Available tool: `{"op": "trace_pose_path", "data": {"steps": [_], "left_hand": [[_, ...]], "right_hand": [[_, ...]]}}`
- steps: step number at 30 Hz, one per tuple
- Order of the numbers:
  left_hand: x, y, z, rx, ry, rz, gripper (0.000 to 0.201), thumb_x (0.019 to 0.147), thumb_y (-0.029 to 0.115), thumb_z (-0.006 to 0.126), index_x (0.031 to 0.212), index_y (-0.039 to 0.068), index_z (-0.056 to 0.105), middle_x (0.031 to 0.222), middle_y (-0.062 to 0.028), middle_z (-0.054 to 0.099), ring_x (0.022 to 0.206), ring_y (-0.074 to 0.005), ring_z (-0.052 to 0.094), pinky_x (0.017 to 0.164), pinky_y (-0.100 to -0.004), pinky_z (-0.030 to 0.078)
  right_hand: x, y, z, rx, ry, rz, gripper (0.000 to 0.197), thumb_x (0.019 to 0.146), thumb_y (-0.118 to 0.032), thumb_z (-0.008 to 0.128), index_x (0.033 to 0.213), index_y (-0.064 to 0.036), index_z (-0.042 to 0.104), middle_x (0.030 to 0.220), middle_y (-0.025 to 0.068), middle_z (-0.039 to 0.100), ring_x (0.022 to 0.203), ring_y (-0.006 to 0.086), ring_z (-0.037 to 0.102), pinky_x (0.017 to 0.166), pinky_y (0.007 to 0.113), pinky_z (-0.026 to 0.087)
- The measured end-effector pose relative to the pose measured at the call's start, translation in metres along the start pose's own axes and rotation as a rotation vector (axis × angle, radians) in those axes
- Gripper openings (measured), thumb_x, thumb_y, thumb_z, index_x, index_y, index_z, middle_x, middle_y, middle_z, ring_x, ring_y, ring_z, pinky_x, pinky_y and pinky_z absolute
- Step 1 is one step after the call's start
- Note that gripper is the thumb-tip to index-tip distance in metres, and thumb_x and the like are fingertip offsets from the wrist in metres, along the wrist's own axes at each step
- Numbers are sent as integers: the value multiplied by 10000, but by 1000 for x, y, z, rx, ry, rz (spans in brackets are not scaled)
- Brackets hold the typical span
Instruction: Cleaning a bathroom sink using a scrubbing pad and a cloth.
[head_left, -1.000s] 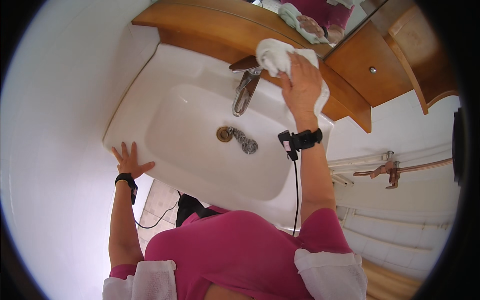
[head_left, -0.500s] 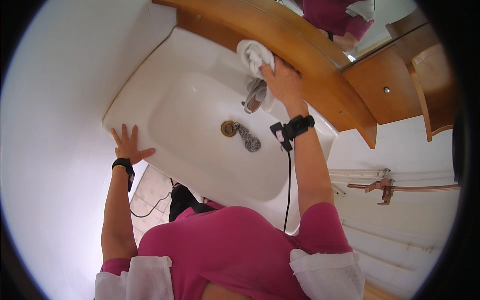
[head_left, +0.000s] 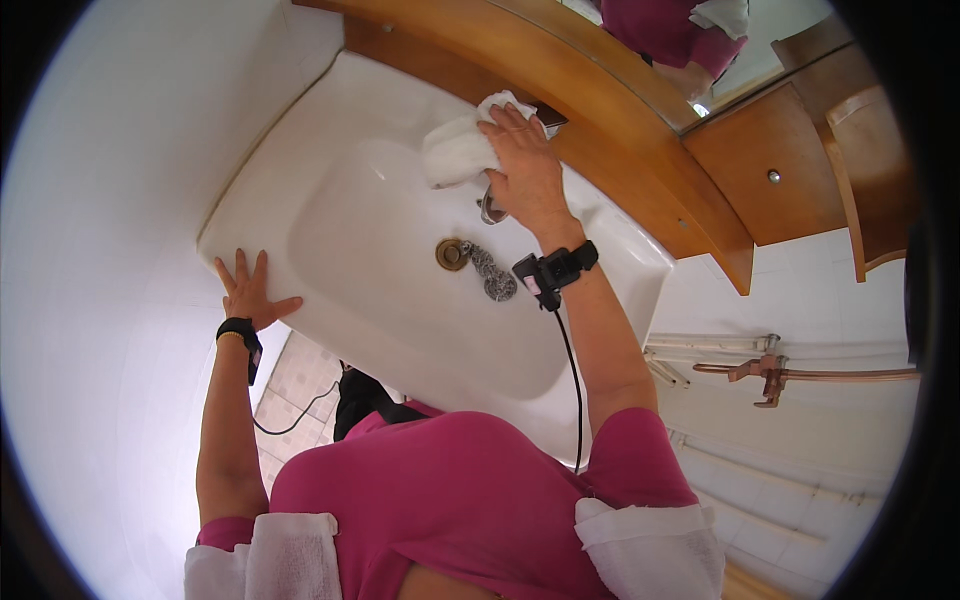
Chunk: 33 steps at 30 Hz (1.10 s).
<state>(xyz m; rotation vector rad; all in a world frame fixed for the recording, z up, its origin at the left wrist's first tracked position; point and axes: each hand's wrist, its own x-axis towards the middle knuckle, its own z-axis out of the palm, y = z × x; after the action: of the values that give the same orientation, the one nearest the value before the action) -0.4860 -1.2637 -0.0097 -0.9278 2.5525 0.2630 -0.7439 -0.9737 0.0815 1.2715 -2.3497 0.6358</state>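
A white cloth (head_left: 460, 150) lies bunched on the back ledge of the white washbasin (head_left: 335, 300), next to the metal faucet (head_left: 490, 208). My right hand (head_left: 528, 172) presses down on this cloth with its fingers over it, and it covers much of the faucet. At the basin's front left corner my left hand (head_left: 248, 292) rests flat with fingers spread, holding nothing. In the bowl, a brass-coloured drain (head_left: 452, 254) has a plug on a bunched metal chain (head_left: 490, 275) beside it.
Along the back runs a wooden shelf (head_left: 600, 110) under a mirror (head_left: 760, 60), with a wooden cabinet (head_left: 765, 165) to the right. Copper-coloured pipes (head_left: 770, 375) stick out from the right wall. A black cable (head_left: 577, 380) hangs from my right wrist across the basin.
My right hand has moved left and a little nearer with the cloth, which now spreads left of the faucet. My left hand keeps its place on the basin corner.
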Motion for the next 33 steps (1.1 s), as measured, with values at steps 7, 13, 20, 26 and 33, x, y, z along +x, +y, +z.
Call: {"op": "trace_pose_path", "data": {"steps": [7,13,20,26,33], "left_hand": [[4,-3,5,-14,22,16,1067,571,564,739,1422,174,226,1499,-144,24,1335,-423,-174,974,-581,317],[5,-1,3,-12,19,18,1072,566,562,742,1423,178,225,1499,-142,32,1334,-426,-170,970,-593,312],[5,-3,5,-19,28,31,1064,571,551,742,1420,165,229,1496,-153,47,1334,-429,-168,972,-593,311],[4,-5,6,-3,28,16,1066,577,554,739,1422,160,222,1496,-159,44,1333,-427,-177,979,-587,307],[5,0,4,15,5,16,1067,581,571,730,1425,169,216,1497,-155,42,1332,-426,-181,986,-579,303]], "right_hand": [[16,42,-13,-12,-141,555,421,801,-367,537,992,5,592,941,217,624,865,360,605,763,437,475],[3,30,-9,-37,-22,381,398,745,-252,609,1048,5,582,1098,198,582,1026,349,547,888,422,423],[-70,-13,-1,-3,-177,79,604,613,-65,710,1181,-32,505,1298,154,446,1224,317,402,1039,444,314],[-55,-1,1,40,-119,134,514,702,-148,663,1178,-33,506,1306,145,445,1249,304,376,1042,466,288],[-43,16,18,-80,-144,187,471,776,-265,610,1189,-51,530,1335,135,428,1277,284,346,1065,459,247]]}}
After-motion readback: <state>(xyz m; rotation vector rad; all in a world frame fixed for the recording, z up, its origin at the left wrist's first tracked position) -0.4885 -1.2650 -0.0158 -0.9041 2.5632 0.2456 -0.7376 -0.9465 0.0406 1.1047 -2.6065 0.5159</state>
